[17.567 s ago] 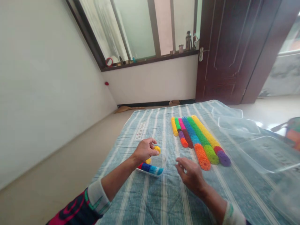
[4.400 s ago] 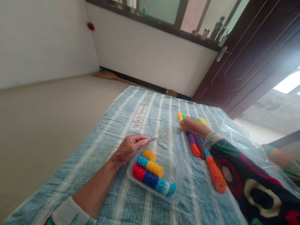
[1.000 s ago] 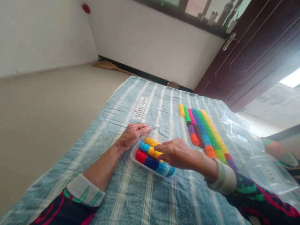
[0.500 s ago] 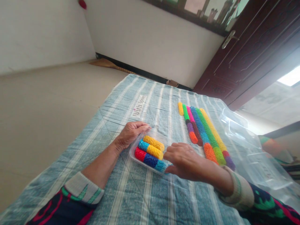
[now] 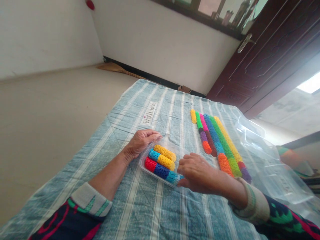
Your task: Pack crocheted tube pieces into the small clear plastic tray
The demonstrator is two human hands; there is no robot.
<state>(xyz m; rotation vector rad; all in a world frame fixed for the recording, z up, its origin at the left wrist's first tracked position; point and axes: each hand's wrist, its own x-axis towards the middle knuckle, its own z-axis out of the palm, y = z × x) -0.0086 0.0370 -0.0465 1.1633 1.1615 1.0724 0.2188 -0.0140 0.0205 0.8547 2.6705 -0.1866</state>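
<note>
A clear plastic box lies on the striped cloth in front of me, holding short textured rolls in three rows. The rows are a yellow roll, a blue roll beside a yellow one, and a red, dark blue and light blue line. My left hand pinches the box's far left corner. Over its right end, my right hand has curled fingers, with the thumb low beside the light blue end. Whatever is between those fingers is hidden.
More textured rolls lie in long multicoloured rows, including an orange roll, to the right. Beyond them stand several clear plastic containers. Striped cloth covers the surface, whose left edge drops to a pale floor.
My right hand has shifted slightly right along the box, so more of the light blue end shows. My left hand stays on the corner.
</note>
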